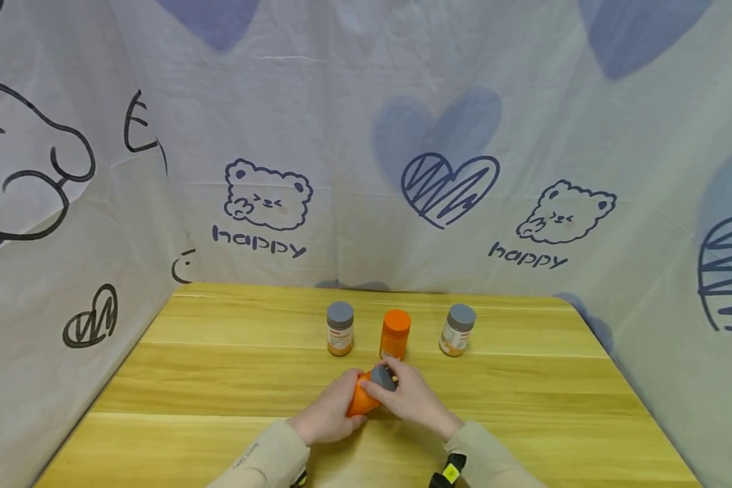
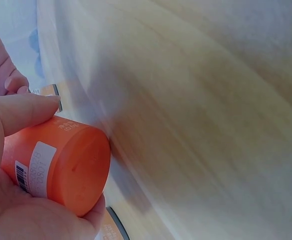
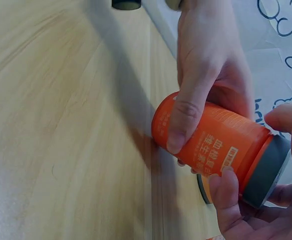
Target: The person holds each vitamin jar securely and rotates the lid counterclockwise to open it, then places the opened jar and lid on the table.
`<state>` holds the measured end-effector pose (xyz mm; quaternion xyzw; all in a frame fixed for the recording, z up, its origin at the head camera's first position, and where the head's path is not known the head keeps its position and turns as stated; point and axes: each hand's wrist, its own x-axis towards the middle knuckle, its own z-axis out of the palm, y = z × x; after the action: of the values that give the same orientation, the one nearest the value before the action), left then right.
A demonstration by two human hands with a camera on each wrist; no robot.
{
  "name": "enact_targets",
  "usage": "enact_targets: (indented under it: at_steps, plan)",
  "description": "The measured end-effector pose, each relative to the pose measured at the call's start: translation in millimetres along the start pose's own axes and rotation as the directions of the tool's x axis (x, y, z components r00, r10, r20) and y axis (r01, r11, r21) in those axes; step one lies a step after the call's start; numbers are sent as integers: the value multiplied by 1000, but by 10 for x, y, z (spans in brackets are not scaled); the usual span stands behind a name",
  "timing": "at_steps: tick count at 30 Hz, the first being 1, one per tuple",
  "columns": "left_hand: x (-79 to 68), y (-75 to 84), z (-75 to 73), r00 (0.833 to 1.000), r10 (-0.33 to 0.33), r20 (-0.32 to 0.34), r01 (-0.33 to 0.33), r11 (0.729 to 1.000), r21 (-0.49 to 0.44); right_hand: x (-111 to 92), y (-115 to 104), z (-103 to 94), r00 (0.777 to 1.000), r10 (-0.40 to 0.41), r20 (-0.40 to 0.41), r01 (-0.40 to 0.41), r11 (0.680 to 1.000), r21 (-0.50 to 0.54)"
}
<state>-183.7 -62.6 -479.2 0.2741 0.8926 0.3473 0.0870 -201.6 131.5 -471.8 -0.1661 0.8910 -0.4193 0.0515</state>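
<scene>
An orange pill bottle with a grey cap is held tilted above the near middle of the table. My left hand grips the bottle's body, thumb on one side and fingers round the other. At the cap end, my right hand holds the grey cap between thumb and fingers. White lettering covers the side of the bottle in the right wrist view. Its round base and a white barcode sticker face the left wrist camera.
Behind the hands stand a grey-capped bottle at left, an orange-capped bottle in the middle and another grey-capped bottle at right. White printed cloth hangs round the wooden table.
</scene>
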Motion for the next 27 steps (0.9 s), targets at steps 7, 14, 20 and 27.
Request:
enact_targets:
  at_steps: [7, 14, 20, 27]
  plan:
    - [5, -17, 18, 1000, 18, -11, -18, 999, 38, -9, 22, -28, 998, 47, 48, -51, 996, 78]
    - [4, 2, 15, 999, 33, -23, -32, 998, 49, -15, 9, -52, 998, 47, 51, -52, 995, 86]
    - [6, 4, 3, 1000, 23, -16, -22, 998, 53, -2, -12, -66, 998, 38, 45, -40, 998, 48]
    - [8, -25, 23, 1000, 6, 4, -6, 999, 47, 1, 0, -61, 999, 18, 49, -19, 1000, 21]
